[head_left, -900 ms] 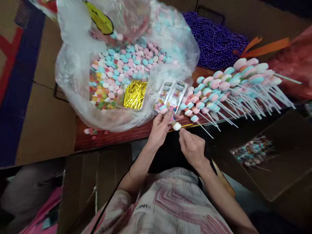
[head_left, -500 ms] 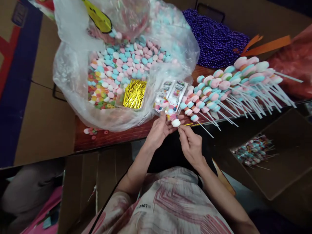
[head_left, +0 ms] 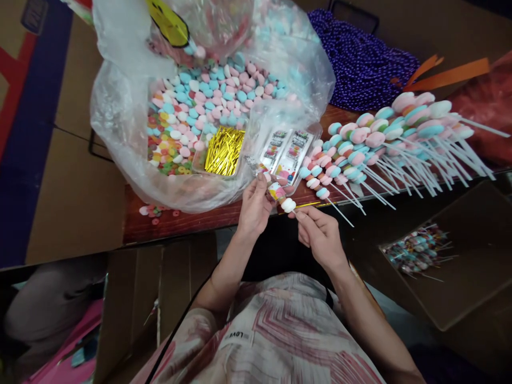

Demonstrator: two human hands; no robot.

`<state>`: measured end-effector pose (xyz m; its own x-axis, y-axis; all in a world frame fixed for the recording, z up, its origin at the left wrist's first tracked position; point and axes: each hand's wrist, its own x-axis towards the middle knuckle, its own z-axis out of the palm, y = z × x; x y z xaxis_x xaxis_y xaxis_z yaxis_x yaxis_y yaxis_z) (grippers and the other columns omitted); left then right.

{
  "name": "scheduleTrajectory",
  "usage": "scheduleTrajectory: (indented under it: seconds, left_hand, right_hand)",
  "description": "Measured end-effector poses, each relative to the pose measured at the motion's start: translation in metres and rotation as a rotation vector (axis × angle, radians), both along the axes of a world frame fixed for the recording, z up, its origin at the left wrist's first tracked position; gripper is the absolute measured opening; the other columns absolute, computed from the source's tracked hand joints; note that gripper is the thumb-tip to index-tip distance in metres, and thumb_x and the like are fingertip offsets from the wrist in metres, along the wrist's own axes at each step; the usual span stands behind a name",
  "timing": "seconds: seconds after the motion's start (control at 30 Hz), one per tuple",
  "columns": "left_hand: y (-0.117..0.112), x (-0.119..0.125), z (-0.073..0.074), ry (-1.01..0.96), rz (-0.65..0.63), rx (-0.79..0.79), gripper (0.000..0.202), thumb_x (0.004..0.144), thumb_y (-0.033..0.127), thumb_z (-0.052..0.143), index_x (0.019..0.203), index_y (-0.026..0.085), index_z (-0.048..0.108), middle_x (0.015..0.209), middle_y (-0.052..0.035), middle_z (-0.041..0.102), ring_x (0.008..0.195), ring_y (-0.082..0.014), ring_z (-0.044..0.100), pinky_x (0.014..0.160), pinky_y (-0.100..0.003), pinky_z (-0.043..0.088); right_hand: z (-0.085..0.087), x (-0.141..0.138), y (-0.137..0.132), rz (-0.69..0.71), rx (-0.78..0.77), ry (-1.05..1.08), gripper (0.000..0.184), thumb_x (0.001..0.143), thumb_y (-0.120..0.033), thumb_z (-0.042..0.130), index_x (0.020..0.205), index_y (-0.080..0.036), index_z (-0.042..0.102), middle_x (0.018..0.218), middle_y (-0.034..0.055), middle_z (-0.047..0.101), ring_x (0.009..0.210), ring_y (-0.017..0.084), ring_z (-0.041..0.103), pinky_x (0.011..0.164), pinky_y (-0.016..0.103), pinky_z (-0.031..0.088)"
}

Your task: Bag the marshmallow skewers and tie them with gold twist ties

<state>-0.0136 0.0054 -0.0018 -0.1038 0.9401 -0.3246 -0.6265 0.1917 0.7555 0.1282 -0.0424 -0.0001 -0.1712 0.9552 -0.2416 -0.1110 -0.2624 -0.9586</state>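
Between my hands is a candy skewer [head_left: 288,205], its white lower candies showing and its upper part in a printed clear bag [head_left: 276,191]. My left hand [head_left: 256,207] is closed round the bagged upper end, thumb on top. The skewer's stick is pinched below the candies by my right hand [head_left: 320,229]. Just beyond my left hand, a clear plastic box [head_left: 316,133] holds more printed bags [head_left: 294,154]. To its left sits a tub of gold twist ties [head_left: 224,151]. Finished-looking candy skewers [head_left: 360,144] are piled to the right, white sticks toward me.
Pink, blue and white candies [head_left: 216,93] and small ring candies [head_left: 168,154] lie in a big clear plastic bag [head_left: 120,133]. Purple bead strings [head_left: 360,58] are heaped behind. A cardboard box [head_left: 460,256] with wrapped skewers [head_left: 420,248] stands low at right. Loose ring candies [head_left: 156,213] lie at the table edge.
My right hand has moved slightly right and down along with the stick. The bag's printed side now shows more clearly over the candies. The whole view has shifted a little.
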Motion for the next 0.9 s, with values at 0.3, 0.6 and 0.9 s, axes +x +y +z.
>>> scheduleTrajectory:
  seconds: [0.3, 0.6, 0.9]
  left_hand:
    - [-0.007, 0.007, 0.003, -0.022, -0.073, 0.01, 0.037, 0.08, 0.05, 0.076, 0.093, 0.017, 0.065, 0.091, -0.0071, 0.077, 0.098, -0.0246, 0.075, 0.07, -0.025, 0.058]
    - [-0.014, 0.015, 0.001, 0.023, -0.172, 0.038, 0.033, 0.08, 0.046, 0.077, 0.091, 0.016, 0.068, 0.094, -0.0072, 0.077, 0.098, -0.0211, 0.074, 0.08, -0.027, 0.058]
    - [-0.011, 0.001, 0.002, -0.115, -0.137, 0.036, 0.027, 0.084, 0.036, 0.076, 0.102, 0.017, 0.069, 0.101, -0.0074, 0.077, 0.108, -0.0237, 0.073, 0.09, -0.032, 0.057]
  right_hand:
    - [0.001, -0.015, 0.003, -0.054, 0.078, -0.047, 0.023, 0.095, -0.038, 0.057, 0.084, -0.018, 0.064, 0.05, -0.0083, 0.041, 0.043, 0.006, 0.035, 0.042, 0.02, 0.028]
    - [-0.002, -0.027, 0.008, -0.194, 0.239, -0.297, 0.031, 0.097, -0.038, 0.051, 0.071, -0.021, 0.049, 0.055, -0.0065, 0.043, 0.047, 0.008, 0.037, 0.048, 0.023, 0.031]
    - [0.008, -0.002, -0.003, 0.125, 0.139, -0.331, 0.026, 0.096, -0.032, 0.051, 0.074, -0.02, 0.058, 0.055, -0.0049, 0.047, 0.052, 0.01, 0.044, 0.053, 0.025, 0.034]
